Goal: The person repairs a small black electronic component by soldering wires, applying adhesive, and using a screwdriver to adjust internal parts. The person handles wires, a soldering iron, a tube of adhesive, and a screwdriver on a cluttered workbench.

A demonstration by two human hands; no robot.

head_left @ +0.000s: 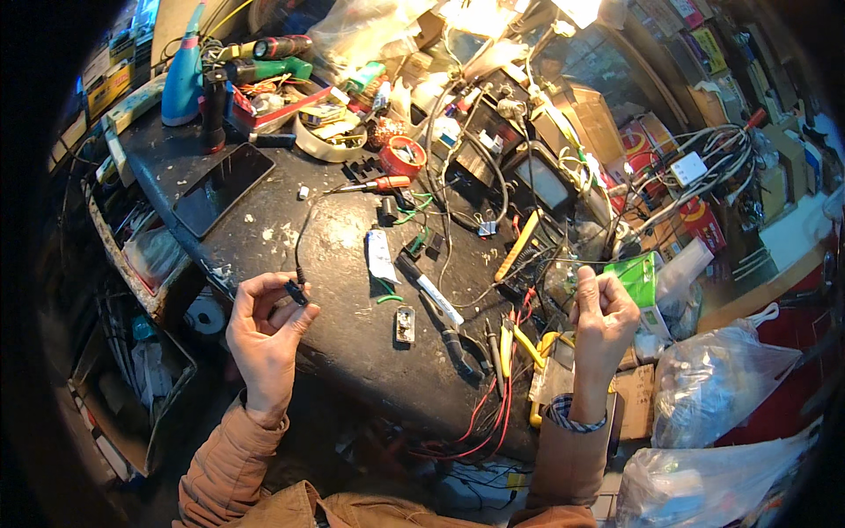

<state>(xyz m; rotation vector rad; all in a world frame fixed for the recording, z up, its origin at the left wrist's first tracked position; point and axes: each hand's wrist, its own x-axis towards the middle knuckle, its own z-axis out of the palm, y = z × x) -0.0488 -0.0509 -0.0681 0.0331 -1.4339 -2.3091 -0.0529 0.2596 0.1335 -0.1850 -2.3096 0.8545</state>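
Observation:
My left hand (267,345) pinches a small black plug (297,291) between thumb and fingertips, over the left front of the dark workbench (339,321). From the plug a thin black cord (301,236) curves up and away toward a red-handled screwdriver (387,183). Off to the right, my right hand (604,319) is closed with its thumb on top, apart from the plug. Whatever its fingers hold, if anything, is hidden. A small open case with parts (405,325) and black-handled pliers (461,354) lie between the hands.
A dark phone (224,190) lies at the left edge. Yellow-handled pliers (506,348) and red leads (506,409) are near my right hand. Farther back stand a red round tub (404,157), a blue bottle (182,88) and tangled cables. Plastic bags (722,383) crowd the right.

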